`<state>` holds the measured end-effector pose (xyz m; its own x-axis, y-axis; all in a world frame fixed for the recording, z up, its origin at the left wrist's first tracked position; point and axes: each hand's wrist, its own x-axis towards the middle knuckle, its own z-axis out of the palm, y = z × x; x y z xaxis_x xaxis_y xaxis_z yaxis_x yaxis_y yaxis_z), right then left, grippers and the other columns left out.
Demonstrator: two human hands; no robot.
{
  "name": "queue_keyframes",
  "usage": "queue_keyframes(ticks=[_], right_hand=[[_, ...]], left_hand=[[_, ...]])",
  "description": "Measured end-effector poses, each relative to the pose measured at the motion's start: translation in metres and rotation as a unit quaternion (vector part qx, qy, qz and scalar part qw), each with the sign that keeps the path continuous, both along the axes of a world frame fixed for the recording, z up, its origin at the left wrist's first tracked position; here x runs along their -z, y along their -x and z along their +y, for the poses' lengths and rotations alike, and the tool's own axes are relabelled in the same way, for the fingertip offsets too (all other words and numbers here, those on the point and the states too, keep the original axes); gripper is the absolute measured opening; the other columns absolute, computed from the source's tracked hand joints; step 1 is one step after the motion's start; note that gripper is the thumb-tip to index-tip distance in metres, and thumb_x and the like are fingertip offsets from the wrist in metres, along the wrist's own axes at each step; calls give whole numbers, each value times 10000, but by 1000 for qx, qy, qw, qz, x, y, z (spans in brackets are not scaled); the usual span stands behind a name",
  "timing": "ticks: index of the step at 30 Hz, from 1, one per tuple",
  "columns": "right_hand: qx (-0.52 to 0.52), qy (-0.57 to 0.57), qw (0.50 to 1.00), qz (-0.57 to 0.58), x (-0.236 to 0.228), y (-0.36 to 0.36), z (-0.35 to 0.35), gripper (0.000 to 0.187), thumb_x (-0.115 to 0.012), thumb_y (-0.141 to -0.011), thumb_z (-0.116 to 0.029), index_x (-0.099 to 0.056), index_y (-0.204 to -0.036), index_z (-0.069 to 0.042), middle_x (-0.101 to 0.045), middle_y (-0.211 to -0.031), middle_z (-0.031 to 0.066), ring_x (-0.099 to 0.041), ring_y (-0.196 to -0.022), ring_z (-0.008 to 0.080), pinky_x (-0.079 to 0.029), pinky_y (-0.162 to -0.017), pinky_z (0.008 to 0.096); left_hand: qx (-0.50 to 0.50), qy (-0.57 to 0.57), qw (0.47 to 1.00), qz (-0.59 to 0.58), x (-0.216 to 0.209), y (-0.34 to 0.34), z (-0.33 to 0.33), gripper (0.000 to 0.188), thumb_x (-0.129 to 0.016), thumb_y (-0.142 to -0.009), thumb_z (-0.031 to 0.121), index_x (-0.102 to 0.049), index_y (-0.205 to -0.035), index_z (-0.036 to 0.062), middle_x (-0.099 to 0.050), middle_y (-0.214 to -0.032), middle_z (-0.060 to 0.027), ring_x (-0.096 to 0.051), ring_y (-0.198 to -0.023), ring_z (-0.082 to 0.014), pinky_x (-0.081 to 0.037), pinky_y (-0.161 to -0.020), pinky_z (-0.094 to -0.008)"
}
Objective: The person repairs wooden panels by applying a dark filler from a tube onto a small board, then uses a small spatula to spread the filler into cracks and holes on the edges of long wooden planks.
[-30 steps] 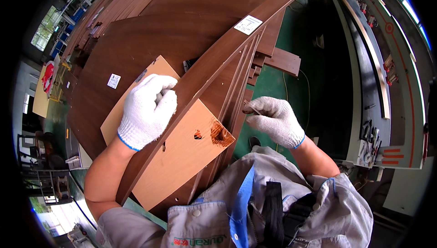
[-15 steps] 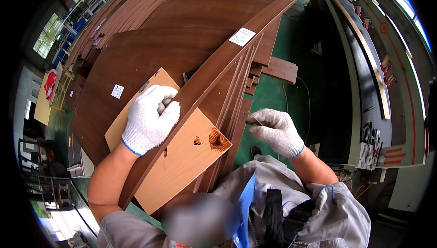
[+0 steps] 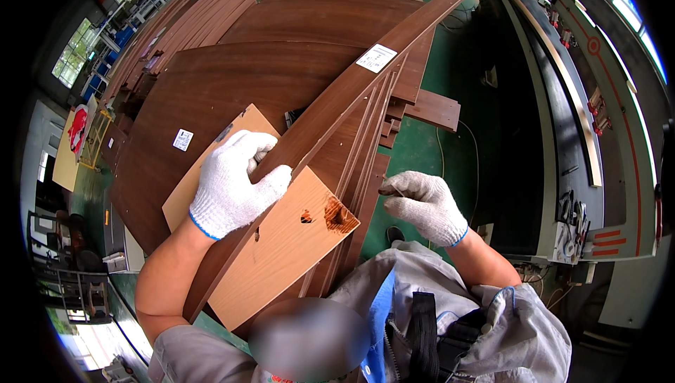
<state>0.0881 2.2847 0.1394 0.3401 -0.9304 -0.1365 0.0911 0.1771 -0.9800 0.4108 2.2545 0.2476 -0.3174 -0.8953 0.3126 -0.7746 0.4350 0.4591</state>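
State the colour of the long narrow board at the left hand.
Long narrow board: brown, best seen in the head view.

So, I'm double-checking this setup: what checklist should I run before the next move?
1. White-gloved left hand on long brown wooden strip: ok, thumb across it.
2. White-gloved right hand holding anything: cannot tell, too small.
3. Flat tan wood-grain board beneath strip: ok, shows both sides.
4. Board unmarked: not ok, orange-brown patch near corner.
5. White rectangular label present on strip: ok.

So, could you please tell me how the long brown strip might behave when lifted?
The long brown strip would likely flex somewhat, being narrow for its length. Its flat face suggests it probably won't roll.
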Motion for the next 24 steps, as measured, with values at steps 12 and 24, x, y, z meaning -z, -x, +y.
queue_keyframes(ticks=[12, 24], right_hand=[[3, -7, 1000, -23, 1, -4, 1, 271, -767, -917, -31, -739, -1177, 39, -740, -1027, 21, -657, -938, 74, -557, -846, 262], [13, 5, 1000, 11, -1, -8, -3, 271, -782, -931, -82, -744, -1168, 43, -718, -1006, 13, -640, -934, 74, -553, -853, 265]], left_hand=[[-4, -10, 1000, 7, 0, 0, 1, 296, -776, -818, 124, -717, -1077, -8, -658, -907, -93, -565, -709, -170, -494, -657, -310], [-13, 2, 997, -82, -8, 7, 6, 504, -847, -766, 350, -703, -1118, 20, -701, -990, -189, -721, -896, -373, -589, -785, -441]])
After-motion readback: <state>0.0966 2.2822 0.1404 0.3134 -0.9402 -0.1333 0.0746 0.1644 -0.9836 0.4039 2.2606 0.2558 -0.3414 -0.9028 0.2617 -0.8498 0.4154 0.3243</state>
